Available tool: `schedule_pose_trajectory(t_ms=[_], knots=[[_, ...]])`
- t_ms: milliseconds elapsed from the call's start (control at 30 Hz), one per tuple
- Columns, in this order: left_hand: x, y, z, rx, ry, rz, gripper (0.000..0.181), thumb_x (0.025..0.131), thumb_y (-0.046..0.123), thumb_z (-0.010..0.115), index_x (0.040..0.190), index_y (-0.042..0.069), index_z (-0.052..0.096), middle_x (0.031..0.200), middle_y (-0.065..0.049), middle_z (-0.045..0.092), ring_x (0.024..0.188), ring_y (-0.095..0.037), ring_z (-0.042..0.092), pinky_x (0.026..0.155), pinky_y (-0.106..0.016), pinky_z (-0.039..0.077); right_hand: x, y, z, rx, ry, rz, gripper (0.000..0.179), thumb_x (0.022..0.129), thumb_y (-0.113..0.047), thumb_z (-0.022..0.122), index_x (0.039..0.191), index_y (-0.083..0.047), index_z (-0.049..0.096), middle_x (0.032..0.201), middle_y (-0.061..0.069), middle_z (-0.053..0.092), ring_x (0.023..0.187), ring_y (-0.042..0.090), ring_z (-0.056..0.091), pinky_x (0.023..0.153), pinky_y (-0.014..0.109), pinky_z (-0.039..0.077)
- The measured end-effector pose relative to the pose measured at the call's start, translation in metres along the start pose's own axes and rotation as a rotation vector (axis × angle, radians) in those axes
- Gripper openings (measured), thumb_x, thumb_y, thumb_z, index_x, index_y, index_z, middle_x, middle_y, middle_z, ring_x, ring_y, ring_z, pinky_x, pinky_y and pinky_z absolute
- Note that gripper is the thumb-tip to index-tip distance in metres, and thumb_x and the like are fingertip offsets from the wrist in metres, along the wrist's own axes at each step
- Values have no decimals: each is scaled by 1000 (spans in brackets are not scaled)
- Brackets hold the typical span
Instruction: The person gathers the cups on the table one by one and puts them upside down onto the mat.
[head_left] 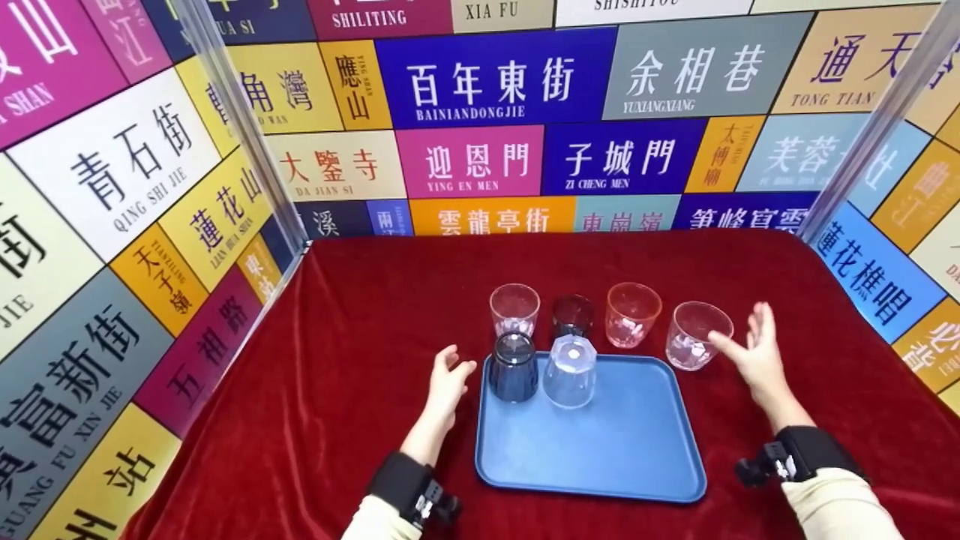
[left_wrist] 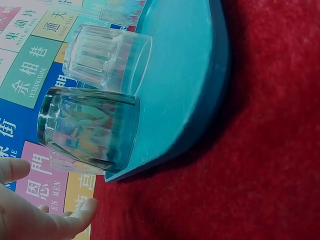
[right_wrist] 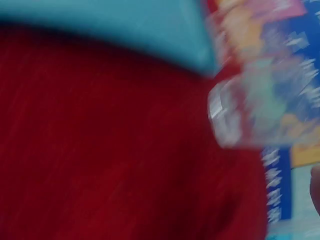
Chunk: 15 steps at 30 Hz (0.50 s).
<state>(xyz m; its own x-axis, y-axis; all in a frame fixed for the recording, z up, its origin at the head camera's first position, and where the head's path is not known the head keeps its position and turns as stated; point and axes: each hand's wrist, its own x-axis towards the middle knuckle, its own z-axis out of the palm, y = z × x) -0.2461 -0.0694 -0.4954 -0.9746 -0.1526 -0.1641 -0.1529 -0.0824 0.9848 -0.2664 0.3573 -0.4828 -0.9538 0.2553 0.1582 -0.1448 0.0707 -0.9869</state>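
Observation:
My right hand [head_left: 761, 360] is by the right side of a clear glass [head_left: 688, 341], thumb and fingers spread; its thumb overlaps the glass in the head view. That glass stands upright on the cloth and looks blurred in the right wrist view, where a fingertip [right_wrist: 315, 190] enters at the edge. Left of the blue tray [head_left: 600, 457] my left hand [head_left: 444, 386] hovers with nothing in it, fingers loosely bent. Nearest to it on the tray are an upside-down dark grey glass [head_left: 514, 375] and, beside that, an upside-down clear faceted glass [head_left: 570, 379].
Behind the tray, a clear glass [head_left: 514, 304], a dark red-looking glass [head_left: 572, 313] and a pinkish glass [head_left: 632, 315] stand in a row. Red velvet cloth [head_left: 360, 337] covers the table. Clear posts [head_left: 247, 120] rise at the back corners before sign-covered walls.

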Motion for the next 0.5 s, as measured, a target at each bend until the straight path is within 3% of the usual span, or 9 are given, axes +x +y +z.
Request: schedule_pose_trajectory(t_ms=[100, 200, 367, 500], knots=[[-1, 1, -1, 0, -2, -2, 56, 85, 8, 51, 135, -4, 30, 138, -29, 30, 121, -39, 40, 92, -54, 38, 3, 20, -10, -47, -63, 68, 102, 83, -6, 63, 143, -9, -20, 151, 16, -15, 139, 31, -9, 112, 34, -5], [-2, 2, -1, -5, -14, -14, 56, 85, 8, 51, 135, -4, 29, 139, -29, 30, 122, -39, 40, 93, -54, 38, 5, 30, -9, -19, -74, 111, 106, 82, -8, 65, 142, -10, -23, 150, 18, -16, 138, 31, -9, 112, 35, -5], [-4, 2, 1, -9, -28, -29, 56, 85, 9, 51, 136, -4, 29, 138, -28, 31, 120, -39, 42, 92, -53, 38, 15, 47, 0, 53, -59, 121, 111, 79, -11, 69, 143, -12, -21, 152, 16, -13, 140, 26, -4, 113, 27, 4], [-6, 0, 1, -7, -40, -41, 57, 86, 10, 51, 136, -4, 28, 138, -28, 31, 118, -39, 43, 92, -52, 39, 16, 45, 12, 85, -42, 120, 110, 77, -4, 69, 143, -11, -19, 153, 14, -9, 140, 24, 0, 112, 27, 9]])
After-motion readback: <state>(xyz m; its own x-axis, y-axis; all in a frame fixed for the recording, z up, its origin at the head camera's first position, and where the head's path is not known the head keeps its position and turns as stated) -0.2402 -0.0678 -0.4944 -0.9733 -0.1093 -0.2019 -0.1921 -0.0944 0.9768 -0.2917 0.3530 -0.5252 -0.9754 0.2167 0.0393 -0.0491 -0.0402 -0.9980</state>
